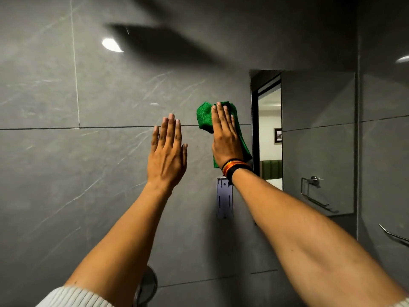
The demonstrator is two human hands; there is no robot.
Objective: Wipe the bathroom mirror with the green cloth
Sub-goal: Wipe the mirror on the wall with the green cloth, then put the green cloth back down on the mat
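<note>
Pressing the green cloth (204, 117) flat with your right hand (225, 138), just left of the mirror (318, 138).

The mirror's left edge sits beside your fingers; grey tiled wall (88, 162) spreads wide to the left. Your left hand (167, 156) is raised, open and empty, fingers straight. The cloth looks crumpled, bright green, bunched under your flat palm.

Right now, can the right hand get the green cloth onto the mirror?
Probably yes. The right hand presses the green cloth flat on the wall tile just left of the mirror; nothing appears to block a sideways slide.
</note>
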